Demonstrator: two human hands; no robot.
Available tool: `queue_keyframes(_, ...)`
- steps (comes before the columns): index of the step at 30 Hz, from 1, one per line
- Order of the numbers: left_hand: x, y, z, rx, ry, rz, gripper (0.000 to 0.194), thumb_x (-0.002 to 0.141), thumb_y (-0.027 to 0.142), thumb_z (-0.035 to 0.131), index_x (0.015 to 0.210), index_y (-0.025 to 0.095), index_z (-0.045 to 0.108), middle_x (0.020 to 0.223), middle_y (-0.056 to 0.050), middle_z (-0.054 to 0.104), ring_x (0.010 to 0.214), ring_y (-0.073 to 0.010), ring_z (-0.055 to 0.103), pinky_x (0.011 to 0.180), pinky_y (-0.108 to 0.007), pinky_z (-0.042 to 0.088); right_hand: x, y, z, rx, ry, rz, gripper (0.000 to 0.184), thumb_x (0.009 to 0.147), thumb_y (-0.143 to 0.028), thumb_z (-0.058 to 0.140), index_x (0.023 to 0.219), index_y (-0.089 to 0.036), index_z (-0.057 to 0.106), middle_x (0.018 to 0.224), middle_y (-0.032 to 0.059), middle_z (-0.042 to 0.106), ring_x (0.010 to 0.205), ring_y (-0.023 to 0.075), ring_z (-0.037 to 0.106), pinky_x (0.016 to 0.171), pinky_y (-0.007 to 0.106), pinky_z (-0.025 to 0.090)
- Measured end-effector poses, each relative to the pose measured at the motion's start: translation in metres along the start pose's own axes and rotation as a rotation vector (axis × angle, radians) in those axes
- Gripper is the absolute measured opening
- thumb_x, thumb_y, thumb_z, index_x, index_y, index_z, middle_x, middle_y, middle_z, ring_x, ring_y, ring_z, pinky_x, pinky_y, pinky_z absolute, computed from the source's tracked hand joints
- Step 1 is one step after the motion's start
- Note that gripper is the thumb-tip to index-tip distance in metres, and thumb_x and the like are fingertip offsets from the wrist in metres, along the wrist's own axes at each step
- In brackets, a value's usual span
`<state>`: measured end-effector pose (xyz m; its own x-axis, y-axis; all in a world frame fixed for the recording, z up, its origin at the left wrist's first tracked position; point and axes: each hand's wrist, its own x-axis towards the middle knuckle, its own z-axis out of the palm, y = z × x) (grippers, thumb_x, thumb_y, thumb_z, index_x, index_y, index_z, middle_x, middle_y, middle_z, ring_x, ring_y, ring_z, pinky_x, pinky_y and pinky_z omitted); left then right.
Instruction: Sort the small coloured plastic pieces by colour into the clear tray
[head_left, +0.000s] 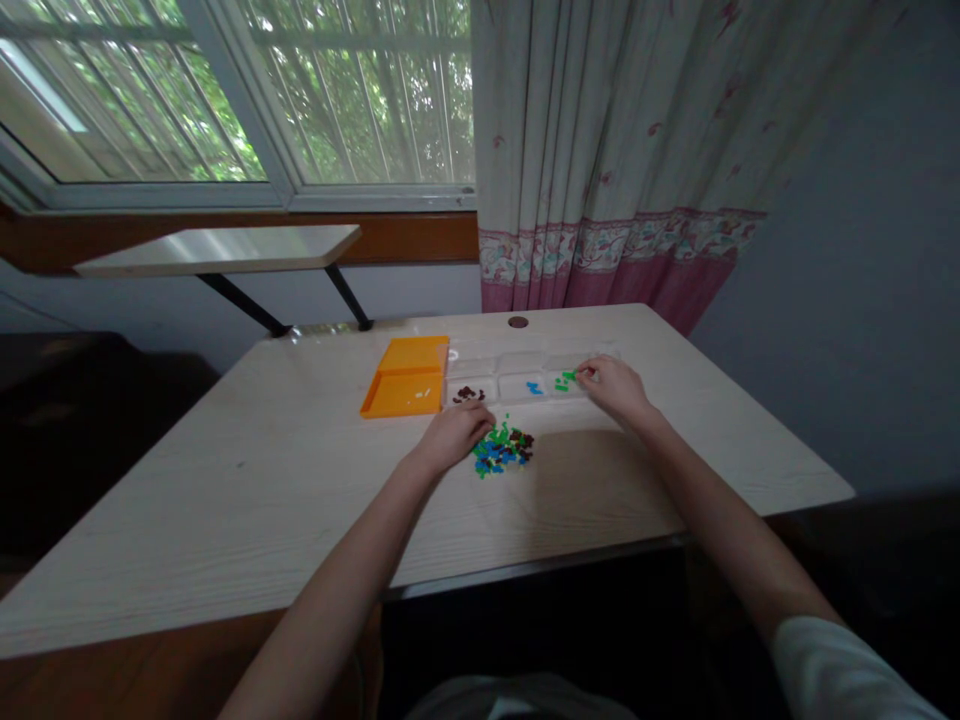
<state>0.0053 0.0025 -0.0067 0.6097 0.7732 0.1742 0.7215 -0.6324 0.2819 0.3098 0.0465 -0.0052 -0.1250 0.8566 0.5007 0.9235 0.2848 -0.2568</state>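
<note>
A heap of small plastic pieces in blue, green and dark brown lies on the table. My left hand rests at the heap's upper left edge, fingers curled together; whatever they hold is hidden. Behind the heap stands a clear compartment tray. Its front row has brown pieces on the left, blue pieces in the middle and green pieces on the right. Over that right compartment, my right hand is closed in a pinch, with a small green piece at its fingertips.
An open orange case with a few white pieces in it sits left of the tray. A raised shelf on black legs stands at the table's back left. A brown round cover is set near the back edge, below the curtain.
</note>
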Motion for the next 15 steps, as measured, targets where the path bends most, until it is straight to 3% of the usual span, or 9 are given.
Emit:
queue_keyframes(5, 0.0, 0.001, 0.001, -0.048, 0.02, -0.034, 0.02, 0.086, 0.024, 0.041, 0.092, 0.018, 0.059, 0.094, -0.006, 0.056, 0.087, -0.0167, 0.056, 0.074, -0.027, 0.045, -0.003, -0.009, 0.004, 0.028, -0.021, -0.056, 0.017, 0.077, -0.028, 0.056, 0.087, -0.022, 0.067, 0.082, 0.0036, 0.066, 0.072, 0.0161, 0.058, 0.061, 0.027, 0.042)
queue_keyframes(12, 0.001, 0.01, -0.003, -0.184, 0.156, -0.012, 0.019, 0.087, 0.028, 0.042, 0.09, 0.017, 0.058, 0.092, -0.006, 0.054, 0.082, -0.0154, 0.054, 0.072, -0.026, 0.044, -0.021, -0.07, 0.015, 0.268, -0.087, -0.286, 0.017, 0.079, -0.03, 0.055, 0.09, -0.023, 0.066, 0.083, 0.0022, 0.067, 0.074, 0.0127, 0.06, 0.065, 0.023, 0.045)
queue_keyframes(15, 0.002, 0.015, -0.002, -0.214, 0.199, 0.01, 0.018, 0.086, 0.028, 0.044, 0.088, 0.017, 0.058, 0.089, -0.005, 0.054, 0.084, -0.0157, 0.053, 0.075, -0.027, 0.043, -0.032, -0.09, 0.025, 0.343, -0.075, -0.313, 0.019, 0.077, -0.033, 0.059, 0.092, -0.023, 0.066, 0.082, 0.0011, 0.067, 0.071, 0.0112, 0.06, 0.065, 0.022, 0.044)
